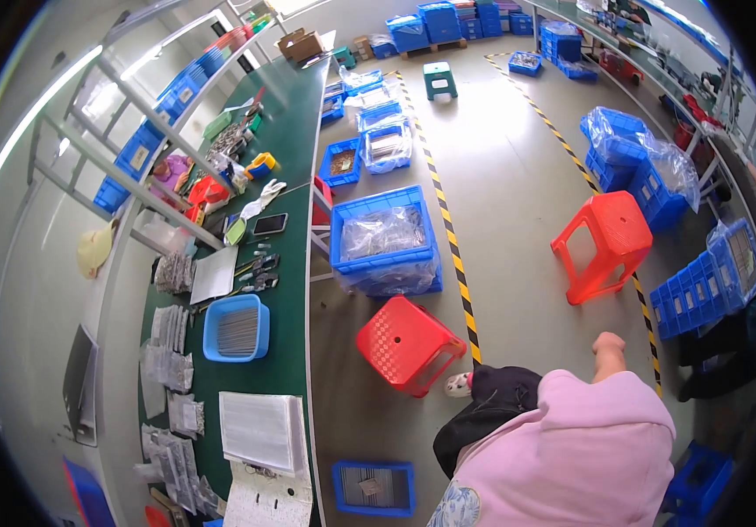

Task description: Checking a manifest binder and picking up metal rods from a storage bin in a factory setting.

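Grey workshop floor (527, 272): pointing right hand (608, 341) toward far side, baring forearm (609, 364) past pink sleeve (619, 400), hovering near red stool (617, 224) at right; showing grip too indistinctly, cannot tell state.

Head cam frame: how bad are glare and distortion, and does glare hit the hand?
Head view: glare washes out the far floor beside the green stool; head view: fisheye bends the strip light at left, corners go black; head view: right hand sits clear of the glare.
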`<state>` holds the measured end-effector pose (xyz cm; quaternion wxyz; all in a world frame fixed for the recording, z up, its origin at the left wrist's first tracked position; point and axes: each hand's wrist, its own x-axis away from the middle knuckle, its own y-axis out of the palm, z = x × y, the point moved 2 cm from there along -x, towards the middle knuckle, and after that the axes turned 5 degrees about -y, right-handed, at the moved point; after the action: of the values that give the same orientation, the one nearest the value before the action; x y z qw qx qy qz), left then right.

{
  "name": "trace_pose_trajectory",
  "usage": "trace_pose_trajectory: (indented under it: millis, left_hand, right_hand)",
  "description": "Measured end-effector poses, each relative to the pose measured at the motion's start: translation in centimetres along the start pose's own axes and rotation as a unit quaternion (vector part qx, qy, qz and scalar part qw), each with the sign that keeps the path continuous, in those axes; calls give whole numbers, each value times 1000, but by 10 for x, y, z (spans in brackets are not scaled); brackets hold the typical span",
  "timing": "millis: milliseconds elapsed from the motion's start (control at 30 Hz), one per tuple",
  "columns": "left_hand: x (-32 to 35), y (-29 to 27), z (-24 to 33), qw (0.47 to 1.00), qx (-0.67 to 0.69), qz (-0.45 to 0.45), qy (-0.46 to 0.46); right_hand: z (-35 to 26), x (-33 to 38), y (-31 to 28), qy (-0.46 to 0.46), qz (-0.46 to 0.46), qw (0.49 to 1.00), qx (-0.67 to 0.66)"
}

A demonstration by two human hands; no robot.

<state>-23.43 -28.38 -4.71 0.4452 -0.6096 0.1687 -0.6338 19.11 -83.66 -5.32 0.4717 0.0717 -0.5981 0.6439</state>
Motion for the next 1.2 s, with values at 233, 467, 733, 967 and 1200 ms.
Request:
trace_pose_trajectory:
  millis: [233,467,733,967,1200]
  left_hand:
    - [-26,58,112,987,124,-84,65]
    - [-28,144,254,936,289,-178,90]
    - [153,249,502,912,96,-232,323]
    - [45,386,344,831,-336,-378,230]
    - [28,427,403,856,-399,-259,204]
  right_hand:
    - [19,-22,74,-56,-93,973,-206]
    - [15,-92,62,62,-322,783,-529]
    - [-21,-220,97,-122,-420,636,-636]
    - [84,-311,43,-114,-341,730,-581]
    - [-116,-285,-173,-96,-238,824,-504]
